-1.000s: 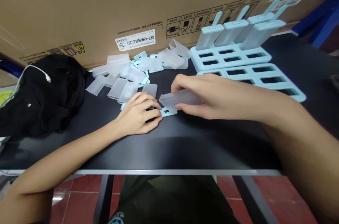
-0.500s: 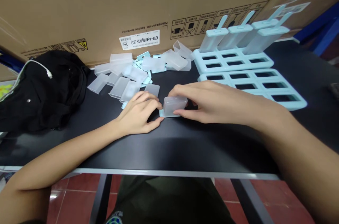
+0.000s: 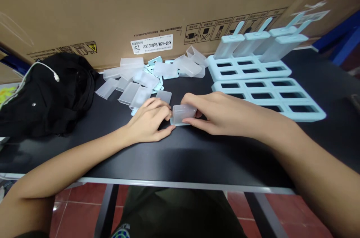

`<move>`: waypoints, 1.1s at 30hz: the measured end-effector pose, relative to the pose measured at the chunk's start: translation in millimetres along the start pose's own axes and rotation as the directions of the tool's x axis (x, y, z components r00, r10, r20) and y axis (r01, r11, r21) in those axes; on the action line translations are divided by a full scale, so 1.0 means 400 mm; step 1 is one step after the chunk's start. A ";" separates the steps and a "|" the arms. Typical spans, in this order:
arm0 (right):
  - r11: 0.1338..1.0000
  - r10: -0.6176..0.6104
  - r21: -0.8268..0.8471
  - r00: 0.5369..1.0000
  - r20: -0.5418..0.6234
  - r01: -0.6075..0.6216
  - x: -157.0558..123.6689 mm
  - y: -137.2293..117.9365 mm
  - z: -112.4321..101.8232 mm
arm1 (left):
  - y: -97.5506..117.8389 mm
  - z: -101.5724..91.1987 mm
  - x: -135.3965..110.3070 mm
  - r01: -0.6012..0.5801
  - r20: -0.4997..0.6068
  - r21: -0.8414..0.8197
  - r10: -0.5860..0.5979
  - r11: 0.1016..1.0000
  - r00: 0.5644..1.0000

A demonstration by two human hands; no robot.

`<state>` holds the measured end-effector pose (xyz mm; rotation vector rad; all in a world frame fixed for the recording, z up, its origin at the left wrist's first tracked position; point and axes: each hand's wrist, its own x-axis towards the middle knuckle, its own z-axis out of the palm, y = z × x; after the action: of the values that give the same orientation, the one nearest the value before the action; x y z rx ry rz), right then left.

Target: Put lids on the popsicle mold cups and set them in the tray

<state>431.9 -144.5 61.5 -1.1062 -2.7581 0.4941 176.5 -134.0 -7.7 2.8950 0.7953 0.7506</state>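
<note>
A small clear popsicle mold (image 3: 182,115) stands near the middle of the table, on or over a light blue lid (image 3: 172,122) that shows only as a thin edge beneath it. From the right, my right hand (image 3: 219,113) grips the mold between thumb and fingers. My left hand (image 3: 153,119) rests on the tabletop at the other side, its thumb and curled fingertips closed around the lid's left end. Much of the lid is hidden by the mold and both hands. Just behind my left fingers lies another clear mold (image 3: 164,97).
Several loose clear molds (image 3: 131,93) are heaped behind my left hand, with blue lids (image 3: 155,60) among them. Two blue trays (image 3: 250,69) with slots stand at the right; the rear one holds several capped molds. A black bag (image 3: 56,95) lies left. A cardboard box (image 3: 157,1) stands behind.
The mold in my right hand looks slightly more tilted and sits a little further left over the lid. My left hand has hardly moved. The view has shifted slightly.
</note>
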 end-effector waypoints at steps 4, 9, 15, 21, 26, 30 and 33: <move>1.000 -0.008 -0.002 1.000 -0.004 0.008 0.000 -0.002 0.002 | -0.002 0.001 -0.002 -0.015 -0.014 -0.004 0.015 1.000 1.000; 1.000 -0.009 0.007 1.000 0.005 0.009 0.002 -0.001 0.005 | 0.000 0.000 0.000 -0.020 -0.015 -0.015 0.020 1.000 1.000; 0.998 -0.024 -0.055 1.000 0.011 0.025 0.001 -0.007 0.012 | 0.001 -0.001 -0.002 -0.013 0.001 -0.027 0.013 1.000 1.000; 0.994 -0.036 -0.104 0.999 0.011 0.037 0.004 -0.021 0.016 | 0.001 -0.001 -0.002 -0.013 0.002 -0.026 0.013 1.000 1.000; 0.989 -0.050 -0.135 0.998 0.029 0.053 -0.006 -0.011 0.011 | 0.004 -0.003 0.002 -0.036 0.002 -0.032 0.037 0.999 0.999; 0.987 -0.034 -0.157 0.999 0.034 0.039 -0.010 -0.008 0.014 | 0.004 -0.002 0.002 -0.032 0.006 -0.035 0.032 0.999 0.999; 0.987 -0.047 -0.154 0.999 0.011 0.048 -0.005 -0.017 0.020 | 0.001 0.001 -0.001 -0.034 -0.004 -0.023 0.034 0.999 0.999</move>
<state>427.2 -152.4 56.2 -1.0686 -2.8626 0.2830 176.7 -134.7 -8.2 2.8949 0.7349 0.7634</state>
